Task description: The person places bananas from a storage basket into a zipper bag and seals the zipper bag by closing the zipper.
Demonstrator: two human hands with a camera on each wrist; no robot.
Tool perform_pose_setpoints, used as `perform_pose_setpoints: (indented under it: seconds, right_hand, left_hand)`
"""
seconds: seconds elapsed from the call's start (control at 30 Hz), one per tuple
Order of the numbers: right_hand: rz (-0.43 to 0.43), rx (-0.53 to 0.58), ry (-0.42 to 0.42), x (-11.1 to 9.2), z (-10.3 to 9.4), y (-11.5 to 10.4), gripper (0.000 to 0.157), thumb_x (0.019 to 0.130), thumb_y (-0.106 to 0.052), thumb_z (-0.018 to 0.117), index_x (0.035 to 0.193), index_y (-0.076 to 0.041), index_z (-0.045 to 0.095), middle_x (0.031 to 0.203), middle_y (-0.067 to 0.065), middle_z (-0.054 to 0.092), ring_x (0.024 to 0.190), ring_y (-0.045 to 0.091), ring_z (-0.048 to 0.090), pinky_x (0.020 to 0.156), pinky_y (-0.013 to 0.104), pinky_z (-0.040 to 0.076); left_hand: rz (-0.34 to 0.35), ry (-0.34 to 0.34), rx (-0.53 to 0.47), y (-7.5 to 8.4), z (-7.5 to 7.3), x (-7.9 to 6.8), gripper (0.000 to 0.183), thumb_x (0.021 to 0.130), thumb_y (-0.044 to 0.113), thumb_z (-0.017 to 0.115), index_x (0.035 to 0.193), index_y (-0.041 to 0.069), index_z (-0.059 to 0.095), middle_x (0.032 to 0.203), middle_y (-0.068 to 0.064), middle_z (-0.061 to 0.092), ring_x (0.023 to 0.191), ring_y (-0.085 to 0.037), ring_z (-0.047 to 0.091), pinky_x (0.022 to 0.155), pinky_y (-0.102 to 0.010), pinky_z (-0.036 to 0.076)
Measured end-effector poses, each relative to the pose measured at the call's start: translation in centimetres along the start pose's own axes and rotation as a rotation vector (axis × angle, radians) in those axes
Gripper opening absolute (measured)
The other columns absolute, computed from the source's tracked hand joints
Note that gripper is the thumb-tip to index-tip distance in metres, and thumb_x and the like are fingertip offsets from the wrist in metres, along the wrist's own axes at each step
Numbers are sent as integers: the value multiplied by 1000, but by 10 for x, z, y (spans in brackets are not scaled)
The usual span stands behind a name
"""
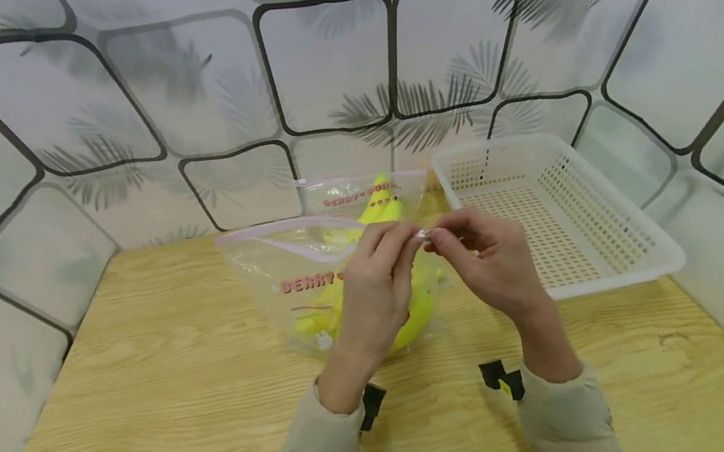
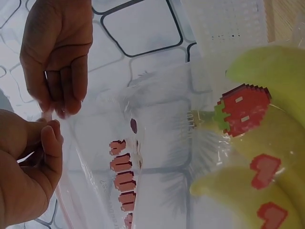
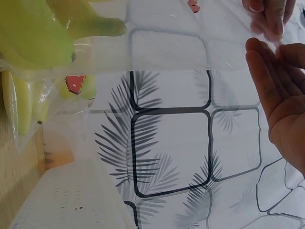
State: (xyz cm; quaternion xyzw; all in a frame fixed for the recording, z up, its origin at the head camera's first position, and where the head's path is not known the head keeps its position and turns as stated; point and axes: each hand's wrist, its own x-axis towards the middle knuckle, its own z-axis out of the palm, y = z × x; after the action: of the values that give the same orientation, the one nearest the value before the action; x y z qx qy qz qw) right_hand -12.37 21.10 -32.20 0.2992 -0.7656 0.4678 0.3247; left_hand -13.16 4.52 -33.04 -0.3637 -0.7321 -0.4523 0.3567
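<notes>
A clear zip bag with a pink zip strip and red printed lettering stands upright in front of me. Yellow bananas show through its plastic, partly covered by my left hand. At the bag's top right corner, the left hand pinches the zip edge between thumb and fingers. My right hand pinches the same edge right beside it, fingertips almost meeting the left ones. In the left wrist view, a printed strawberry and hearts overlie the bananas, and the zip strip runs down from the fingers.
Behind the front bag stands a second printed zip bag with bananas in it. A white perforated plastic basket sits at the back right. All stand on a wood-grain table, enclosed by patterned cloth walls.
</notes>
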Motion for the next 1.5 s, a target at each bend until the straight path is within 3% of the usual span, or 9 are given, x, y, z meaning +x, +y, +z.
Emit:
perform_pose_setpoints:
  seconds: [0.3,0.53,0.73,0.93,1.1,1.23,1.37,1.5]
  right_hand:
    - [58,18,38,-2,0,0,8,89,13,63,95,9,65,86,16,71,76,8,70,66,19,56]
    - [-7,-52,8,0,2,-3,17,83,14,70,96,3,69,86,12,70,73,15,67,68,15,53]
    - [-44,-87,45,2,7,-6,6,86,8,69,91,4,69,82,16,69,70,18,68,67,15,54]
    - [7,-34,113,0,10,-5,7,86,14,66,90,8,67,81,16,69,71,11,68,66,17,56]
    - [26,-78,156,-2,12,-10,13,85,13,68,97,7,69,84,15,71,66,13,69,61,17,55]
    - [-44,-126,143,0,15,-15,20,82,15,70,99,6,71,88,14,70,63,20,70,58,17,55]
    - [-89,-181,103,2,17,-16,13,82,15,70,93,8,69,85,14,68,64,20,69,61,16,54]
    - [-59,-202,117,3,15,-14,8,84,11,69,91,10,65,82,16,68,65,21,69,64,14,54]
  left_hand:
    - [-4,-21,44,-6,-6,1,12,96,5,63,103,-2,69,98,-13,62,73,-16,57,63,-20,50]
    - [19,-90,38,-6,-9,1,15,94,7,67,107,1,70,98,-10,57,71,-13,54,63,-20,50]
    - [34,-34,68,-6,-8,1,9,94,3,64,100,0,70,95,-12,59,69,-14,59,61,-23,54]
    - [37,38,125,-7,-11,1,8,92,-1,63,96,-1,69,96,-14,60,69,-15,60,60,-21,53]
    - [77,11,175,-8,-14,1,7,94,2,64,97,0,69,96,-14,59,68,-16,56,59,-20,51]
    - [104,-27,203,-8,-16,3,8,94,3,65,100,0,69,96,-13,59,70,-17,57,61,-20,51]
    - [104,-33,217,-9,-18,3,8,94,3,64,99,-1,70,95,-13,60,69,-16,58,60,-19,52]
    - [82,1,210,-11,-22,4,8,94,3,65,98,-1,69,95,-14,61,68,-17,58,60,-22,53]
